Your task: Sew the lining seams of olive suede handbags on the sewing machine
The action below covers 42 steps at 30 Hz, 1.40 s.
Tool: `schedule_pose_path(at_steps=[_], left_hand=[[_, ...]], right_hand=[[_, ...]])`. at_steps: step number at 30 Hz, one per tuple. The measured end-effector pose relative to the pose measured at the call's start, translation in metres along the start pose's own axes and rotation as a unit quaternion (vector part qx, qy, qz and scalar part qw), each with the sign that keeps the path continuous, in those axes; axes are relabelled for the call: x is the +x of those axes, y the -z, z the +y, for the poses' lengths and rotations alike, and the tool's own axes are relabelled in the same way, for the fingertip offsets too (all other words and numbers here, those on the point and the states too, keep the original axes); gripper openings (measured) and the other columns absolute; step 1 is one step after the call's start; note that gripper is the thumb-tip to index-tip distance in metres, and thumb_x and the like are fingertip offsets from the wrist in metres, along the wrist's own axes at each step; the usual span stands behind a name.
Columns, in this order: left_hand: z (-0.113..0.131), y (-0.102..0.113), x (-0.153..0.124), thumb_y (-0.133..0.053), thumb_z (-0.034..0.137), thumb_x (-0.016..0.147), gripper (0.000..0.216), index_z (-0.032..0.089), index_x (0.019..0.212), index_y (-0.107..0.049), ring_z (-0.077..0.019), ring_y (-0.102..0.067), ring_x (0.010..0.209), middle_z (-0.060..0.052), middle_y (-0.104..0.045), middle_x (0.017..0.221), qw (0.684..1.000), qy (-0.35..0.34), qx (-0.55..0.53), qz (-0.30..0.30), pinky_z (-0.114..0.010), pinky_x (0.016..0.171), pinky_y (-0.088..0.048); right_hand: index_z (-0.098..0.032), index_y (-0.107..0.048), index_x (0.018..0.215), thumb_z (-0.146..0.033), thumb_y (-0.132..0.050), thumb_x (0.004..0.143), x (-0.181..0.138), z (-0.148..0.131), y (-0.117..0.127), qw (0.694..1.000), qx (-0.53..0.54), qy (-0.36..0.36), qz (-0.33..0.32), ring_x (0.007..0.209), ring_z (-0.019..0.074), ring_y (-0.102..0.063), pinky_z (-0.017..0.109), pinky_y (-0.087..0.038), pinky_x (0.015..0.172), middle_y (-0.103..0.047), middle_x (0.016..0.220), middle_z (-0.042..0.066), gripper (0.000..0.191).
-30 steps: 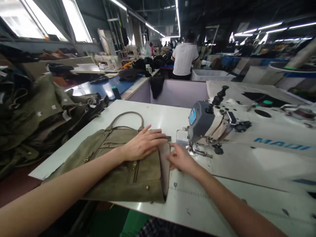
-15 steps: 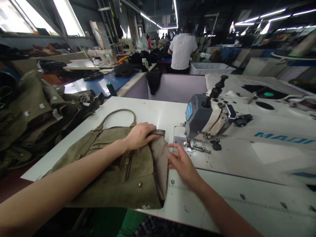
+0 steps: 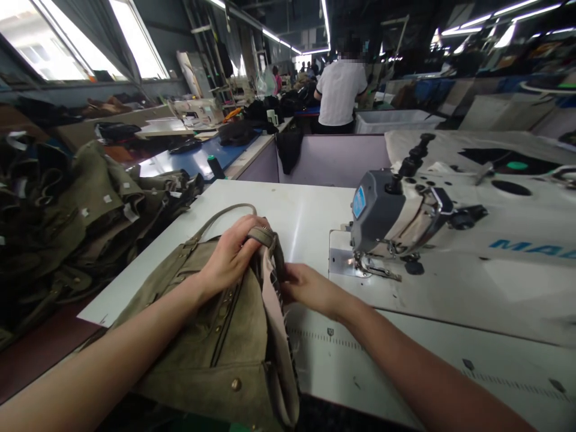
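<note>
An olive-green handbag [image 3: 211, 342] with a looped handle, zips and round metal studs lies on the white sewing table [image 3: 288, 198]. My left hand [image 3: 240, 243] is closed on the bag's upper right corner, where a short strap end sticks up. At the bag's open right side, my right hand [image 3: 306, 288] grips the edge, its fingertips partly hidden behind the fabric. Pale lining shows along this raw edge. To the right of my right hand stands a sewing machine [image 3: 382, 216], its needle area apart from the bag.
Olive bag pieces [image 3: 94, 210] are heaped on the left. A dark thread cone [image 3: 218, 167] stands beyond the table's far left corner. Farther back are a blue-topped table [image 3: 207, 153], a white bin [image 3: 396, 122] and a person in a white shirt [image 3: 342, 90]. Ruler marks run along the table front.
My left hand has lifted and tilted the bag's right corner, drawing it left. My right hand has moved left and now grips the edge. The view has shifted slightly.
</note>
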State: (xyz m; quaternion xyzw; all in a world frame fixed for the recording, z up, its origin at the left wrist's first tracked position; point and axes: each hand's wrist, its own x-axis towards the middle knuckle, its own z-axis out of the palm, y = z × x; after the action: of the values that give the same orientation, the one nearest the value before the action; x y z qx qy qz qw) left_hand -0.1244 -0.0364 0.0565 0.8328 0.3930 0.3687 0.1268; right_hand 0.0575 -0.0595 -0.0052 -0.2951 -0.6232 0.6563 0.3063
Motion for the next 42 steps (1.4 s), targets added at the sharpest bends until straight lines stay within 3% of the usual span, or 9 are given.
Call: schedule_pose_path(at_steps=[6,12,17,19,22,27,31,37,42], left_hand=[[0.012,0.004,-0.007,-0.034,0.02,0.1,0.022,0.018,0.091,-0.055,-0.0196,-0.054,0.111,-0.008,-0.056,0.117,0.999,-0.033,0.005,0.041,-0.035,0.099,-0.044],[-0.008,-0.036,-0.01,-0.057,0.029,0.093,0.029,0.018,0.119,-0.056,-0.0296,-0.048,0.125,-0.015,-0.048,0.138,0.986,-0.069,0.152,-0.016,-0.049,0.106,-0.04],[-0.016,-0.054,-0.011,-0.039,0.016,0.101,0.039,0.03,0.136,-0.048,-0.0231,-0.039,0.136,-0.006,-0.047,0.146,0.937,-0.233,0.244,-0.087,-0.049,0.118,-0.016],[-0.013,-0.059,-0.008,-0.033,0.021,0.103,0.034,0.027,0.129,-0.054,-0.0193,-0.047,0.128,-0.004,-0.058,0.134,0.92,-0.283,0.184,-0.202,-0.038,0.112,-0.029],[-0.009,-0.074,-0.002,-0.041,0.04,0.102,0.034,0.02,0.125,-0.058,-0.0228,-0.056,0.109,-0.008,-0.063,0.12,0.924,-0.191,0.149,-0.296,-0.035,0.093,-0.043],[-0.009,-0.111,0.007,-0.045,0.049,0.098,0.039,0.019,0.119,-0.059,-0.0259,-0.055,0.097,-0.008,-0.061,0.106,0.936,-0.097,0.217,-0.26,-0.039,0.082,-0.041],[-0.008,-0.134,0.015,-0.046,0.047,0.097,0.039,0.016,0.117,-0.058,-0.0285,-0.051,0.102,-0.01,-0.06,0.111,0.95,-0.075,0.218,-0.212,-0.044,0.089,-0.038],[-0.014,-0.147,0.024,-0.042,0.024,0.097,0.024,0.016,0.113,-0.058,-0.0274,-0.049,0.113,-0.011,-0.059,0.115,0.957,-0.031,0.194,-0.212,-0.045,0.099,-0.034],[-0.019,-0.149,0.033,-0.056,0.038,0.093,0.027,0.017,0.109,-0.058,-0.03,-0.051,0.111,-0.012,-0.06,0.114,0.958,0.029,0.178,-0.222,-0.048,0.094,-0.037]], right_hand=[[-0.02,-0.061,0.081,0.005,-0.039,0.082,0.04,-0.034,0.043,0.961,-0.114,0.148,0.205,0.131,0.0184,-0.045,0.038,-0.029,0.116,-0.056,0.131,0.003,0.034],[-0.021,-0.054,0.126,0.003,-0.04,0.076,0.071,-0.005,0.069,0.921,-0.159,0.128,0.332,0.131,0.0222,-0.048,0.042,-0.042,0.108,-0.046,0.145,0.007,0.058],[-0.023,-0.051,0.125,-0.007,-0.041,0.081,-0.009,0.04,0.059,0.907,-0.17,0.086,0.376,0.119,0.0243,-0.058,0.046,-0.047,0.101,-0.058,0.128,0.01,0.048],[-0.023,-0.053,0.12,-0.013,-0.043,0.086,-0.054,0.041,0.047,0.905,-0.185,0.084,0.374,0.11,0.0237,-0.061,0.044,-0.051,0.096,-0.061,0.121,0.009,0.037],[-0.022,-0.06,0.107,-0.016,-0.05,0.086,-0.108,0.033,0.021,0.898,-0.23,0.076,0.367,0.092,0.024,-0.061,0.043,-0.052,0.086,-0.063,0.101,0.008,0.025],[-0.022,-0.063,0.108,-0.006,-0.05,0.087,-0.138,0.027,-0.016,0.928,-0.313,0.082,0.185,0.095,0.024,-0.057,0.039,-0.05,0.083,-0.062,0.102,0.007,0.03],[-0.018,-0.065,0.106,0.002,-0.047,0.085,-0.136,0.028,-0.013,0.912,-0.356,0.096,0.178,0.087,0.0241,-0.058,0.037,-0.052,0.075,-0.062,0.094,0.008,0.034],[-0.012,-0.068,0.097,-0.008,-0.047,0.095,-0.137,0.025,0.006,0.821,-0.509,0.167,0.198,0.092,0.0286,-0.059,0.043,-0.055,0.078,-0.063,0.097,0.014,0.021],[-0.01,-0.068,0.103,-0.009,-0.041,0.099,-0.137,0.034,0.009,0.839,-0.479,0.2,0.16,0.094,0.0246,-0.064,0.037,-0.058,0.083,-0.069,0.097,0.014,0.027]])
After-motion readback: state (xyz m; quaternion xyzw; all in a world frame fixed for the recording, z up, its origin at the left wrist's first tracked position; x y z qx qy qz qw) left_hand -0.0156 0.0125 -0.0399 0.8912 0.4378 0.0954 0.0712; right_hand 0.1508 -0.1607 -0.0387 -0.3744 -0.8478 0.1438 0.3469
